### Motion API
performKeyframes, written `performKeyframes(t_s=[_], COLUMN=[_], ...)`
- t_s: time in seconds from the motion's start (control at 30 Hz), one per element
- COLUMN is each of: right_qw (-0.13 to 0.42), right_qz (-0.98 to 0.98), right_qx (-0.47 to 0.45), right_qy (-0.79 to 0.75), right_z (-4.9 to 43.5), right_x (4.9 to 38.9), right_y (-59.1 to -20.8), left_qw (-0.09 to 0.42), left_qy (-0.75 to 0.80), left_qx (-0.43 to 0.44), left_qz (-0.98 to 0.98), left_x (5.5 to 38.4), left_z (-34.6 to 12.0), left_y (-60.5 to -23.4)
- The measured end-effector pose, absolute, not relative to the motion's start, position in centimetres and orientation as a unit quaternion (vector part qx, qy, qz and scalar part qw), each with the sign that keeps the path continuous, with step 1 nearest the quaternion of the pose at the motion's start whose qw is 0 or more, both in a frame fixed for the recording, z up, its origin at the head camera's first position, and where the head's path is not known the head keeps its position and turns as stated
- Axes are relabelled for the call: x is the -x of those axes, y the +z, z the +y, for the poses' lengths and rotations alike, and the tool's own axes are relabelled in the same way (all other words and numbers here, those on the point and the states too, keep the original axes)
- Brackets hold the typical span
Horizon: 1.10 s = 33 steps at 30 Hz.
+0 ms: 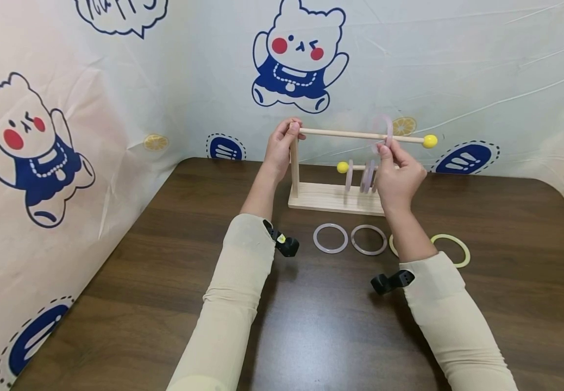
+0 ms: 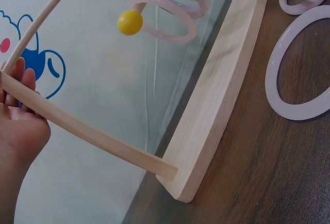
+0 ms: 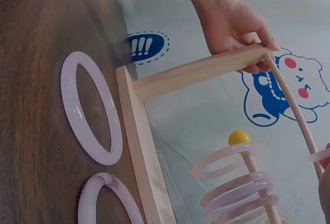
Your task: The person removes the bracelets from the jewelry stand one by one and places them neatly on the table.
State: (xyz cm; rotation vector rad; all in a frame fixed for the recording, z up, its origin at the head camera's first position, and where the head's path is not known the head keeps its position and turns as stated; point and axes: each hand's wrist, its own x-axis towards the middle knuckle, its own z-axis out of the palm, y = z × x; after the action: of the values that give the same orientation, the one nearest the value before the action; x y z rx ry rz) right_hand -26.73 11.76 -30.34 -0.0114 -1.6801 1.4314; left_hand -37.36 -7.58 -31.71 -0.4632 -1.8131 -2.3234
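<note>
A wooden display stand (image 1: 336, 198) has a post (image 1: 294, 168) at its left, and a long top rod (image 1: 340, 132) ends in a yellow ball (image 1: 430, 141). My left hand (image 1: 280, 146) grips the post's upper end, thumb in front. Near the rod's ball end, my right hand (image 1: 401, 176) pinches a translucent pink bangle (image 1: 389, 127); the rod appears to pass through it. Several pale pink and lavender bangles (image 3: 234, 190) hang on the lower rod (image 3: 249, 163), which has its own yellow ball (image 2: 130, 22). My right hand hides the stand's right end in the head view.
On the brown table (image 1: 311, 326), in front of the stand, lie a lavender bangle (image 1: 315, 239), a greyish-pink bangle (image 1: 353, 241) and a yellow-green bangle (image 1: 467, 255). Another yellow-green bangle (image 1: 392, 245) is mostly hidden by the right forearm. A printed cloth (image 1: 204, 81) hangs behind.
</note>
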Motion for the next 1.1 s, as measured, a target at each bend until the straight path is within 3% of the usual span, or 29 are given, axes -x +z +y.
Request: performKeyframes(t_s=[0.23,1.1], right_qw=[0.462,0.446], right_qz=[-0.678,-0.67], right_qx=[-0.006,0.023], right_qy=[0.572,0.593], right_z=[13.3,13.9], right_x=[29.3,29.0], right_y=[-32.8,-33.0], left_qw=[0.076,0.075], left_qy=[-0.778,-0.779], left_qx=[0.155,0.15], left_qz=[-0.604,-0.604], left_x=[37.3,37.4], left_z=[-7.6,-7.7], left_y=[-31.7,-31.7])
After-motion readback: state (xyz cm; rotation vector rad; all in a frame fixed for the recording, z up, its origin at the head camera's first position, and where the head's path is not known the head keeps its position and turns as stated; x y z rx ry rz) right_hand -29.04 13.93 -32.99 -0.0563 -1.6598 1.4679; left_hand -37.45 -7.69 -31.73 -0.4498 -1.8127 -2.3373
